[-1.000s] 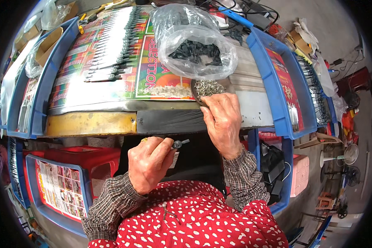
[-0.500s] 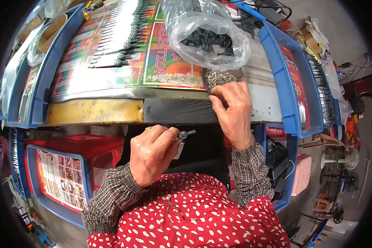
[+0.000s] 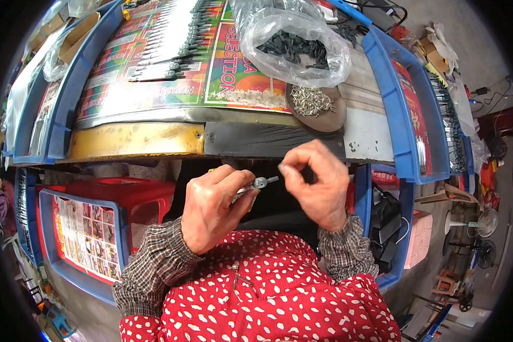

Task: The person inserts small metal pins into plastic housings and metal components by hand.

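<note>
My left hand point(image 3: 214, 208) is closed around a small grey metal piece point(image 3: 260, 182) with a rounded joint and a short rod pointing right. Its rear end is hidden in my fingers. Close to the rod's tip, my right hand point(image 3: 316, 185) is in a pinch, thumb against fingertip. Whatever lies in that pinch is too small to make out. Beyond it, on the bench edge, a brown dish point(image 3: 325, 121) holds a heap of small silvery pins or screws point(image 3: 310, 101). Behind the dish, a clear plastic bag point(image 3: 339, 71) stands open with small black parts point(image 3: 293, 48) inside.
A row of slender metal pieces point(image 3: 174, 48) lies on the printed sheets on the bench point(image 3: 148, 139). Blue trays stand at the left point(image 3: 60, 128) and right point(image 3: 404, 137). Below the bench are another blue tray point(image 3: 91, 290) and a red stool point(image 3: 119, 191).
My right hand has come back from the dish toward my left hand, its fingers pinched. My left hand has turned slightly and still grips the metal piece. The bench has shifted slightly in view.
</note>
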`<state>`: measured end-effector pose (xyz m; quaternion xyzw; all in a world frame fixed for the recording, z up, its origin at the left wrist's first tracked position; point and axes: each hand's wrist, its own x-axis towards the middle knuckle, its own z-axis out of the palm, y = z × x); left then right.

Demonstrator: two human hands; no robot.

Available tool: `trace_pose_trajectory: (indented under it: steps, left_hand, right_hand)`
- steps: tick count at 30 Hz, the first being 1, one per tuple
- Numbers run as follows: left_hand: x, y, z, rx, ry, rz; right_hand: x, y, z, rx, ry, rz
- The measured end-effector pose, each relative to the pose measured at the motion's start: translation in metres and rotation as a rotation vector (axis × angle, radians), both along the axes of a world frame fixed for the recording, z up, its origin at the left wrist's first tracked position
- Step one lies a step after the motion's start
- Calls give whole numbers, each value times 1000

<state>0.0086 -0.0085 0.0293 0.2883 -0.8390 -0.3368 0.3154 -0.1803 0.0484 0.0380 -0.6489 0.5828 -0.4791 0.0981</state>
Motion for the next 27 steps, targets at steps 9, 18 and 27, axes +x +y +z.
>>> trace_pose_trajectory:
  steps: [9,18,27]
  left_hand:
    - [0,3,0,-48,47,-21]
    - [1,7,-1,-170,-31,-5]
    - [-1,8,-7,-293,-72,36]
  right_hand:
    - [11,9,-12,18,-67,203]
    - [14,10,-13,-98,110,188]
    - [15,17,-27,-310,521,148]
